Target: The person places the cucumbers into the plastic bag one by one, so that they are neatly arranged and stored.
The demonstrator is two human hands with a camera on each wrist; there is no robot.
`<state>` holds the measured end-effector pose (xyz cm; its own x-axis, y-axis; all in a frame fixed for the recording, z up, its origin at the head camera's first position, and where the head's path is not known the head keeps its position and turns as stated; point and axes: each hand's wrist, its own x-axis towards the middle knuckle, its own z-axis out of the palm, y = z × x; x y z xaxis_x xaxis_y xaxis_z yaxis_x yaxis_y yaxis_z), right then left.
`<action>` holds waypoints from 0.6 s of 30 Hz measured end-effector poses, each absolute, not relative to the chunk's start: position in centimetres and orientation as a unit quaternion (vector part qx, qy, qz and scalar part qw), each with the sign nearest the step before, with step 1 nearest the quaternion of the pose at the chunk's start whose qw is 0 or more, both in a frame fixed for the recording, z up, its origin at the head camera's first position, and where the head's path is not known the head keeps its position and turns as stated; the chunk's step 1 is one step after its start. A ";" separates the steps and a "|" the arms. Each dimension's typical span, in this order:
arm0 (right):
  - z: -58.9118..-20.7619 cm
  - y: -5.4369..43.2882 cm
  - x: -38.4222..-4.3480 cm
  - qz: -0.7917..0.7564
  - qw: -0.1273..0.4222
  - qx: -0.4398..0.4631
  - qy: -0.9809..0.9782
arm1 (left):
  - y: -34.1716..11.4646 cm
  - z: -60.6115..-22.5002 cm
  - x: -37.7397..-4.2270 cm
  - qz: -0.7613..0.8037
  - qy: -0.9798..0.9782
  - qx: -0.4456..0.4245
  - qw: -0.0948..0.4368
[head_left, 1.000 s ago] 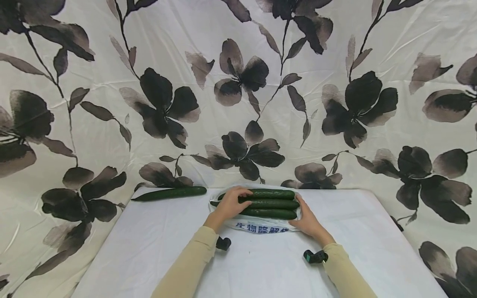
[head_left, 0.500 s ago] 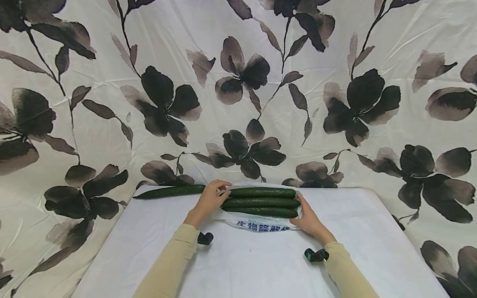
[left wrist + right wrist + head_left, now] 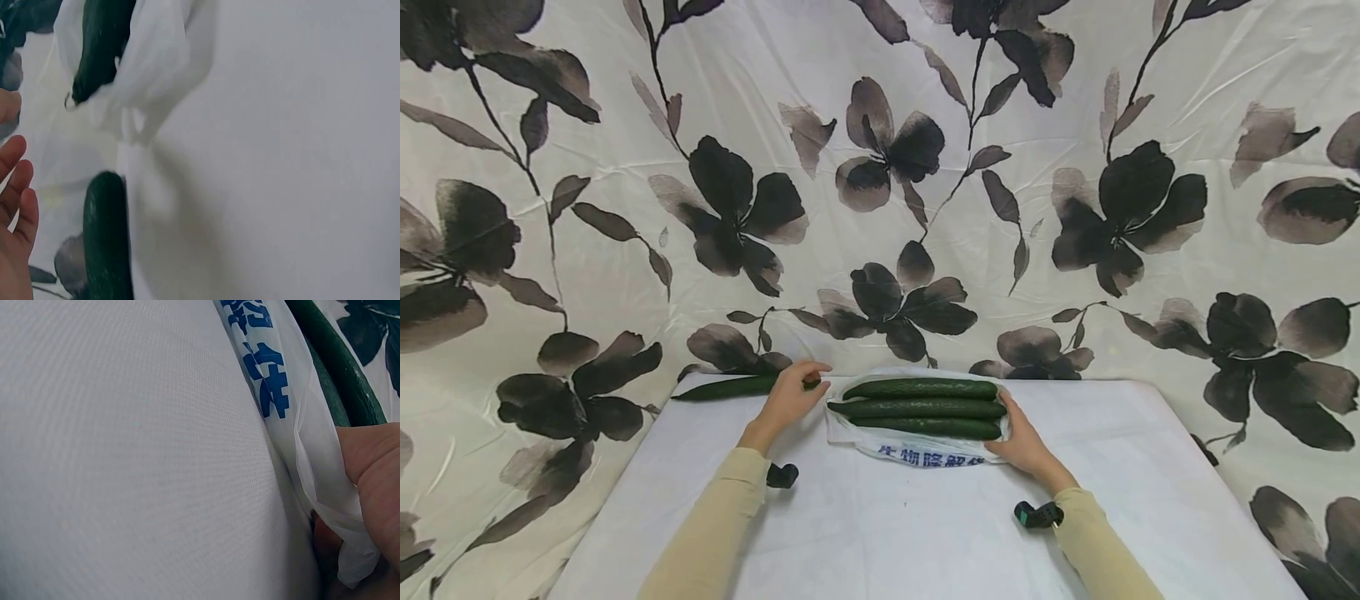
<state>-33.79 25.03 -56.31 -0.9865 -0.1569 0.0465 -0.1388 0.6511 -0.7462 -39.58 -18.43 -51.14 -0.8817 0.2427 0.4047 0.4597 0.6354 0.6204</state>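
Note:
A white plastic bag [image 3: 928, 457] with blue printed characters lies on the table, spread around three dark green cucumbers [image 3: 917, 408]. At the bag's right end, my right hand [image 3: 1026, 442] grips the bag's edge; in the right wrist view its thumb [image 3: 369, 450] lies over the white film, with a finger partly hidden behind it. A single cucumber [image 3: 718, 389] rests at the table's back left, its right end partly covered by my left hand [image 3: 786, 406]. The left wrist view shows the left fingers [image 3: 19, 172] loosely bent, apart from that cucumber [image 3: 106, 240].
The white-covered table [image 3: 910, 542] ends just behind the cucumbers. A floral cloth [image 3: 1000, 275] hangs behind it. Small black wrist cameras [image 3: 782, 475] sit at both wrists, low over the table.
My left hand has left the cucumbers in the bag and moved left to the single cucumber. The bag's left end is now uncovered. My right hand has stayed on the bag.

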 end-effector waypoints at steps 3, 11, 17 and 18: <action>-56.3 25.1 -33.7 -0.409 0.014 -0.080 0.909 | -19.3 -51.3 -39.6 -0.373 -0.898 -0.189 0.138; -56.3 25.2 -33.7 -0.412 0.013 -0.081 0.908 | -21.6 -51.2 -39.7 -0.361 -0.908 -0.170 0.131; -56.4 25.1 -33.8 -0.409 0.014 -0.082 0.909 | -23.6 -51.3 -39.9 -0.350 -0.917 -0.153 0.116; -56.3 25.1 -33.8 -0.410 0.015 -0.082 0.908 | -23.9 -51.3 -39.9 -0.346 -0.919 -0.150 0.113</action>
<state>-33.78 25.06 -56.31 -0.9860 -0.1618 0.0411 -0.1379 0.6506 -0.7468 -39.92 -23.92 -51.33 -0.9292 0.1982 0.3120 0.3548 0.7148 0.6026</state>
